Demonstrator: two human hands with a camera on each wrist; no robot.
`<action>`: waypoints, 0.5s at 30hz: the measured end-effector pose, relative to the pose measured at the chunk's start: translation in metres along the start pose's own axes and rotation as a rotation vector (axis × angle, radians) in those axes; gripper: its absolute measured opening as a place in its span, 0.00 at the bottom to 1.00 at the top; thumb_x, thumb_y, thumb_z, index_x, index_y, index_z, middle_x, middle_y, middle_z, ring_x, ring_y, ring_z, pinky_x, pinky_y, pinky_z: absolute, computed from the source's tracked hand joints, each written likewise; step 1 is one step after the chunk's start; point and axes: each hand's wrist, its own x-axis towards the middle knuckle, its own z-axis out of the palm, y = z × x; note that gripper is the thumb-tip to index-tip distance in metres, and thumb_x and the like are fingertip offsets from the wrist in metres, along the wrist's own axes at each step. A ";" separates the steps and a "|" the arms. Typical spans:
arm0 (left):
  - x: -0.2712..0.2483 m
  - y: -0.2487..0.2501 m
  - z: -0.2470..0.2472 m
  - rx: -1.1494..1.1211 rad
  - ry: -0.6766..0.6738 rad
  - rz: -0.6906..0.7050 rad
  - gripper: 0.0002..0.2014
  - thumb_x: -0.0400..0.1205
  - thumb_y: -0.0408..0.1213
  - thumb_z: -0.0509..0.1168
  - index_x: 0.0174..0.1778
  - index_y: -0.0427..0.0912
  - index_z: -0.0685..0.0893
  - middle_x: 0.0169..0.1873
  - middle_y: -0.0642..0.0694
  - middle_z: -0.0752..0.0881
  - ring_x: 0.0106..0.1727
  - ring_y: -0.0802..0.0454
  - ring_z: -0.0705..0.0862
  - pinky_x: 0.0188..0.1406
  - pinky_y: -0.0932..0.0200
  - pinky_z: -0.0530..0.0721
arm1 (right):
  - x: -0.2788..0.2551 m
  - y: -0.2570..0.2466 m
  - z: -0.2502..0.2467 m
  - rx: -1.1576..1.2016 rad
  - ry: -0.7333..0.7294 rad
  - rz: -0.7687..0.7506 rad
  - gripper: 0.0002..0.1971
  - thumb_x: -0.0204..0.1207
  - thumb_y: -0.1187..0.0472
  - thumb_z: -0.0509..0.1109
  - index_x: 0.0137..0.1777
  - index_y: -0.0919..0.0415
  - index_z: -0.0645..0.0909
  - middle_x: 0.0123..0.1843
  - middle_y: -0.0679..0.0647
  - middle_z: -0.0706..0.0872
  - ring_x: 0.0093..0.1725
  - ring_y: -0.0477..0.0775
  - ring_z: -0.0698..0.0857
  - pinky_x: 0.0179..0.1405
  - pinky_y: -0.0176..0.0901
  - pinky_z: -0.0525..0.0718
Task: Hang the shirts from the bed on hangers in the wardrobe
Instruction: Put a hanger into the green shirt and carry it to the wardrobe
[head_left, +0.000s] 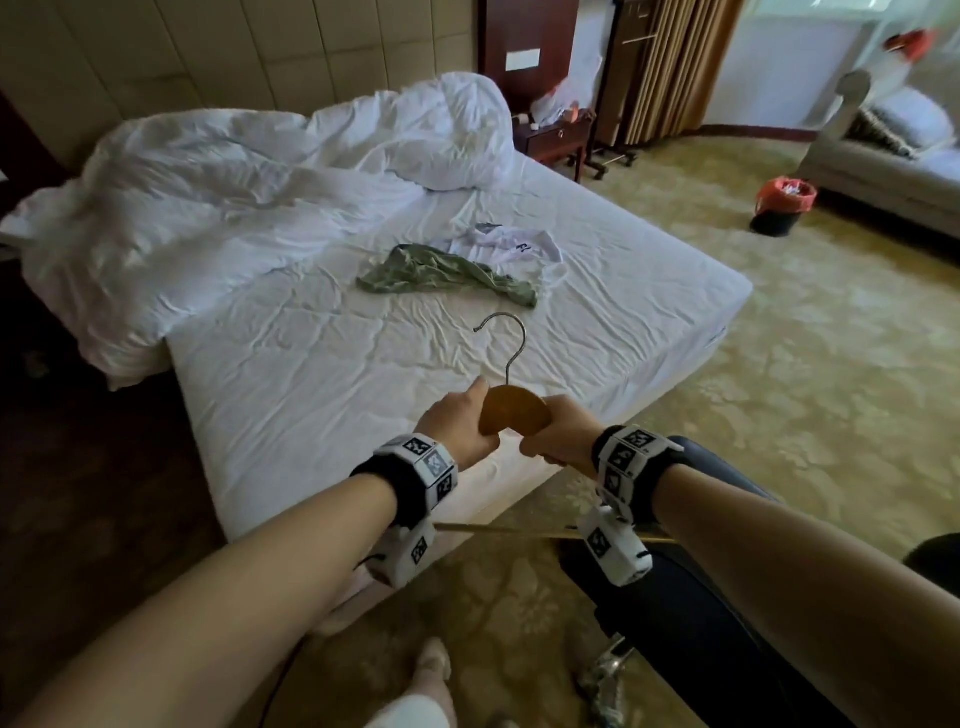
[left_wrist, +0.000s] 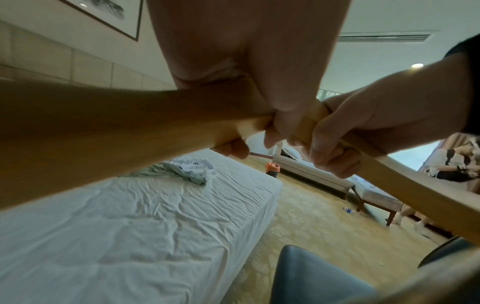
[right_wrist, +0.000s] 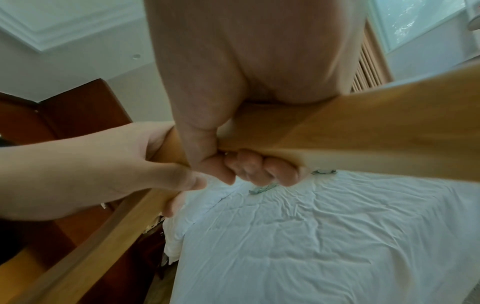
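I hold a wooden hanger (head_left: 511, 413) with a metal hook (head_left: 506, 340) over the near edge of the bed (head_left: 363, 353). My left hand (head_left: 457, 423) grips its left shoulder and my right hand (head_left: 558, 434) grips its right shoulder, fingers curled round the wood (left_wrist: 103, 127) (right_wrist: 363, 127). A crumpled green shirt (head_left: 441, 273) lies on the sheet further in. Behind and partly under it lies a white shirt (head_left: 511, 244) with a dark mark. Both shirts (left_wrist: 187, 168) are well beyond my hands.
A rumpled white duvet (head_left: 234, 197) is heaped at the head of the bed. A dark wooden nightstand (head_left: 553, 140) stands behind it. A bin with a red liner (head_left: 782, 205) sits on the patterned carpet, near a sofa (head_left: 893, 156). A dark chair (left_wrist: 311, 277) is close by my legs.
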 end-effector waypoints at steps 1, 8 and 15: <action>0.021 -0.004 -0.002 0.044 0.003 0.012 0.25 0.75 0.40 0.70 0.65 0.45 0.68 0.47 0.41 0.85 0.47 0.39 0.86 0.45 0.48 0.85 | 0.020 -0.002 -0.008 0.006 0.006 -0.001 0.10 0.66 0.71 0.75 0.44 0.61 0.81 0.31 0.55 0.79 0.30 0.55 0.78 0.28 0.44 0.75; 0.189 -0.056 -0.013 0.197 -0.030 0.016 0.15 0.82 0.44 0.65 0.64 0.47 0.75 0.52 0.43 0.86 0.54 0.40 0.86 0.50 0.49 0.83 | 0.175 -0.023 -0.074 0.030 0.117 0.057 0.09 0.68 0.73 0.74 0.42 0.60 0.81 0.28 0.54 0.78 0.26 0.51 0.76 0.26 0.42 0.75; 0.338 -0.077 -0.033 0.206 -0.017 0.097 0.12 0.84 0.43 0.63 0.62 0.46 0.76 0.51 0.44 0.87 0.53 0.39 0.86 0.51 0.48 0.82 | 0.304 -0.066 -0.143 0.204 -0.046 0.098 0.17 0.75 0.50 0.80 0.56 0.62 0.87 0.42 0.62 0.93 0.36 0.55 0.90 0.37 0.47 0.87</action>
